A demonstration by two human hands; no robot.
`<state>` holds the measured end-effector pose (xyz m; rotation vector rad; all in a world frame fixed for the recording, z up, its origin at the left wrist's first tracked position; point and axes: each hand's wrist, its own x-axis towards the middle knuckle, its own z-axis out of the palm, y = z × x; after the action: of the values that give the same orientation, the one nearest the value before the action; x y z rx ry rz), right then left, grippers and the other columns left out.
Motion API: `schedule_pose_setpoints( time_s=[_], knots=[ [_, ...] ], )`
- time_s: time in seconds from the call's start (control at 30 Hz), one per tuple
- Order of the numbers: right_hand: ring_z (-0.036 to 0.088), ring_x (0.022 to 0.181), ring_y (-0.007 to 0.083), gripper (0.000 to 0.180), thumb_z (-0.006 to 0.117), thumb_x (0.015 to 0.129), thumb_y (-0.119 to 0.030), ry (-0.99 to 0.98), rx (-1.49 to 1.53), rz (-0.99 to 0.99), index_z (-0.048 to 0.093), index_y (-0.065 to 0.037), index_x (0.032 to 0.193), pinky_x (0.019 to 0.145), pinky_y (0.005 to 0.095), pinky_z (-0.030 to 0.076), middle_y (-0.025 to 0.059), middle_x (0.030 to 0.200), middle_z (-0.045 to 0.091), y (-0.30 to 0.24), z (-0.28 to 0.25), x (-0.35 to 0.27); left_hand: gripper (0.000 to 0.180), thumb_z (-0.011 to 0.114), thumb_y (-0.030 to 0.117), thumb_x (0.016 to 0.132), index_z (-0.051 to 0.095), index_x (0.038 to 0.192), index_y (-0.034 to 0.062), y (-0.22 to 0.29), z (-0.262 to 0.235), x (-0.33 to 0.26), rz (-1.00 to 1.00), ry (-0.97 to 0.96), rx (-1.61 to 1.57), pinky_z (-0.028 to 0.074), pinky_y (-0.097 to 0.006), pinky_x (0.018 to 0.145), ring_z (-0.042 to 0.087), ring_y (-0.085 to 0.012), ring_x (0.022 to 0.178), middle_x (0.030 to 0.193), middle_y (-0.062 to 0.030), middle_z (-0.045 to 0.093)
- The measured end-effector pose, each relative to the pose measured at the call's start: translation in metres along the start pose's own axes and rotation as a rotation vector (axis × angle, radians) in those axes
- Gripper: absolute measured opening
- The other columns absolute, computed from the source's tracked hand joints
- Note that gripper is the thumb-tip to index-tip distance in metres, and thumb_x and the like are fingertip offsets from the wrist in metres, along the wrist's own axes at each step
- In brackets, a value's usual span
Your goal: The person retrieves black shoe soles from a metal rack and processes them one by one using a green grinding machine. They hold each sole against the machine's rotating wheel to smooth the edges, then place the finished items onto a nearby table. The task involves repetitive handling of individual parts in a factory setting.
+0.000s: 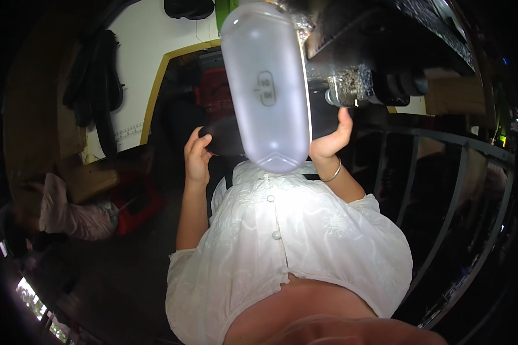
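Note:
A smooth black piece (223,137), which looks like soft material, spans the space under a sewing-machine-like head. My left hand (197,155) is closed on its left end, thumb and fingertips pressed together. My right hand (332,141), with a bangle on the wrist, is at the right end of that dark piece; its thumb points up beside the metal machine part (351,86), and its other fingers are mostly hidden. A long translucent rounded cover (267,92) hangs in front and hides the middle of the piece.
Dark machine body (385,52) stands at upper right. A white table (138,63) with a yellow edge carries several black pieces (98,86). A red container (135,207) and pale cloth (77,210) are low at left. Metal railings (457,190) stand at right.

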<state>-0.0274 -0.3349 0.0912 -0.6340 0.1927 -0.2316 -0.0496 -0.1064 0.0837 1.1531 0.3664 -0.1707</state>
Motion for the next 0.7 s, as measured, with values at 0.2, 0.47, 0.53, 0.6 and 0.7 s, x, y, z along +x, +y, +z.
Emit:
schedule_pose_setpoints(
  time_s=[0.2, 0.47, 0.53, 0.6, 0.7],
  knots=[
    [0.054, 0.092, 0.0142, 0.034, 0.047, 0.081, -0.018, -0.298, -0.321, 0.269, 0.048, -0.001, 0.111, 0.082, 0.026, 0.041, 0.0076, 0.1, 0.057, -0.006, 0.003, 0.008, 0.031, 0.052, 0.008, 0.076, 0.057, 0.104, -0.0022, -0.082, -0.044, 0.013, -0.151, -0.242, 0.54, 0.046, -0.024, 0.058, 0.053, -0.0092, 0.062, 0.068, -0.004, 0.056],
    [0.055, 0.083, 0.0107, 0.024, 0.061, 0.078, -0.012, -0.647, -0.846, 0.124, 0.057, 0.001, 0.098, 0.075, 0.0248, 0.044, 0.0045, 0.091, 0.06, -0.029, 0.043, 0.035, 0.028, 0.065, 0.008, 0.076, 0.058, 0.1, -0.0029, -0.027, 0.066, 0.022, 0.403, -0.447, 0.438, 0.046, -0.025, 0.072, 0.058, -0.0109, 0.081, 0.087, -0.0075, 0.063],
    [0.055, 0.086, 0.0103, 0.027, 0.062, 0.078, -0.012, -0.601, -0.745, 0.128, 0.057, 0.001, 0.101, 0.076, 0.0246, 0.044, 0.0051, 0.093, 0.06, -0.029, 0.031, 0.037, 0.02, 0.065, 0.012, 0.08, 0.062, 0.092, -0.0026, -0.018, 0.079, 0.036, 0.441, -0.401, 0.433, 0.046, -0.022, 0.065, 0.056, -0.0073, 0.072, 0.079, -0.0034, 0.063],
    [0.055, 0.092, 0.0121, 0.036, 0.065, 0.076, -0.013, -0.511, -0.419, 0.428, 0.056, 0.002, 0.107, 0.082, 0.0257, 0.043, 0.0066, 0.098, 0.06, -0.032, 0.008, 0.037, 0.019, 0.063, 0.016, 0.083, 0.063, 0.087, -0.0027, 0.001, 0.105, 0.031, 0.376, -0.43, 0.324, 0.043, -0.019, 0.059, 0.053, -0.005, 0.066, 0.073, -0.0008, 0.061],
    [0.055, 0.094, 0.0143, 0.043, 0.07, 0.072, -0.017, -0.691, -0.738, 0.57, 0.056, 0.003, 0.108, 0.086, 0.0275, 0.042, 0.0084, 0.101, 0.06, -0.043, -0.029, 0.02, 0.022, 0.059, 0.019, 0.086, 0.064, 0.085, -0.0022, 0.005, 0.105, 0.022, 0.125, -0.403, 0.091, 0.04, -0.018, 0.056, 0.05, -0.0032, 0.063, 0.071, 0.0009, 0.06]
  ],
)
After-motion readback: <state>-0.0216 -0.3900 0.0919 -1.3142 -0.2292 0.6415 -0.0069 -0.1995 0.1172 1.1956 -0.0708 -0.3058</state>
